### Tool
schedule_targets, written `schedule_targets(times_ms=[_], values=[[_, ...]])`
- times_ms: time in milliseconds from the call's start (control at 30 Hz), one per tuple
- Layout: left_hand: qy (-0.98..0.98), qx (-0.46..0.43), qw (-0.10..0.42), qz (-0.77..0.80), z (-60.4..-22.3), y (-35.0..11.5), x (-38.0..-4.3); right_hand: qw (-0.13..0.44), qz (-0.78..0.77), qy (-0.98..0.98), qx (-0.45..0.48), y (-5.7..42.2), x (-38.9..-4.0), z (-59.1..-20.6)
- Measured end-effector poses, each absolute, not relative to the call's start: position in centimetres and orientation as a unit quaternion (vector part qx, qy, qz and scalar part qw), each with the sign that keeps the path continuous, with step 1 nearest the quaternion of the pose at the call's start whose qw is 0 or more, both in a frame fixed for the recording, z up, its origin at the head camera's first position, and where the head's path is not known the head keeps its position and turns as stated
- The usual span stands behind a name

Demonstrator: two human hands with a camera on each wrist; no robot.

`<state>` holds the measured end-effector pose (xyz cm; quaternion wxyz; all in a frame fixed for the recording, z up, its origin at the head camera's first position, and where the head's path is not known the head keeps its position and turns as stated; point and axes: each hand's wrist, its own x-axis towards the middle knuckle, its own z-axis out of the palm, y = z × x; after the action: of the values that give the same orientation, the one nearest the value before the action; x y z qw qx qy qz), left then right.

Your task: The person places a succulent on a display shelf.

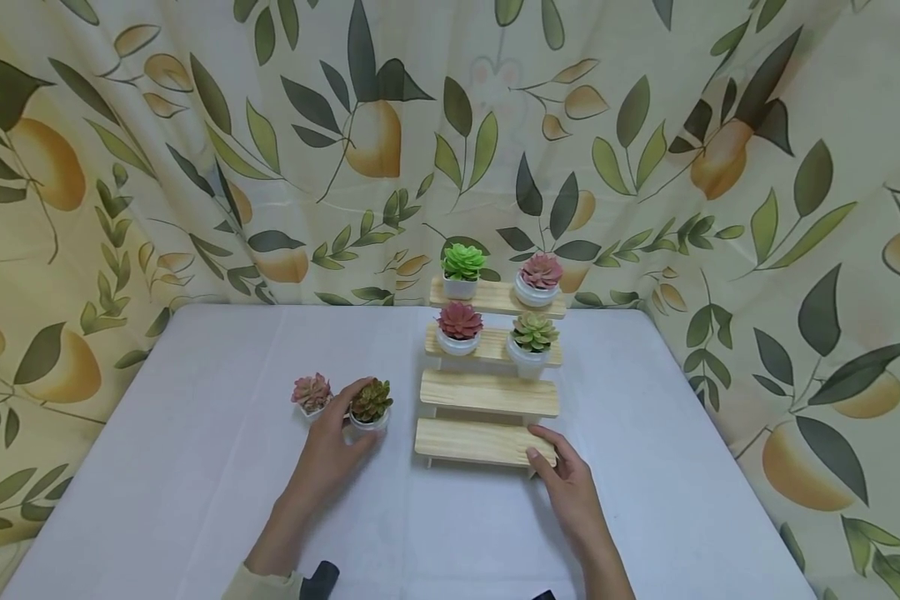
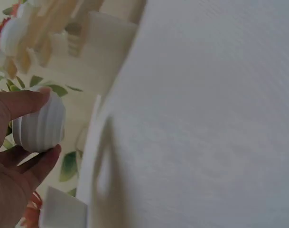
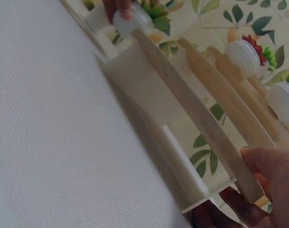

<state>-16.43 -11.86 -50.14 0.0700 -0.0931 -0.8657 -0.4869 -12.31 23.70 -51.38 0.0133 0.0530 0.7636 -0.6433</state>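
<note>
My left hand (image 1: 333,446) pinches the ribbed white pot (image 2: 40,124) of a green-and-reddish artificial succulent (image 1: 371,401) between thumb and fingers. In the left wrist view that pot appears raised off the cloth. Just left of it, a pink succulent (image 1: 312,393) in a white pot stands on the table, partly behind the fingers. At the right end of the lowest tread of a stepped wooden stand (image 1: 487,393), my right hand (image 1: 572,483) grips the board, thumb on top and other fingers around its edge and underneath, as the right wrist view (image 3: 277,180) shows.
On the top tread are a bright green succulent (image 1: 462,263) and a pink one (image 1: 541,275). The second tread bears a dark red succulent (image 1: 460,322) and a pale green one (image 1: 533,333). A white cloth covers the table (image 1: 195,467); a fruit-patterned curtain (image 1: 270,167) hangs behind.
</note>
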Motion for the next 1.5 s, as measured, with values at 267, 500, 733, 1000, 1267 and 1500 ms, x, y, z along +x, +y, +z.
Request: schedule_targets(times_ms=[267, 500, 733, 1000, 1267, 1500], values=[[-0.850, -0.127, 0.071, -0.506, -47.2, -10.5, -16.8, 0.009, -0.644, 0.763, 0.052, 23.7, -12.3, -51.2], [-0.847, -0.143, 0.077, -0.506, -45.3, -9.3, -17.1, 0.007, -0.639, 0.767, 0.052, 23.7, -12.3, -51.3], [-0.841, -0.170, 0.086, -0.506, -44.1, -7.9, -17.8, 0.005, -0.638, 0.768, 0.051, 23.7, -12.4, -51.5], [-0.837, -0.190, 0.079, -0.508, -43.2, -6.2, -18.4, 0.008, -0.643, 0.764, 0.052, 23.7, -12.3, -51.3], [-0.831, -0.211, 0.059, -0.512, -42.7, -4.7, -18.7, 0.006, -0.634, 0.771, 0.054, 23.6, -12.3, -51.3], [-0.843, -0.204, 0.035, -0.496, -42.8, -3.9, -18.8, 0.005, -0.629, 0.775, 0.060, 23.6, -12.2, -51.2]])
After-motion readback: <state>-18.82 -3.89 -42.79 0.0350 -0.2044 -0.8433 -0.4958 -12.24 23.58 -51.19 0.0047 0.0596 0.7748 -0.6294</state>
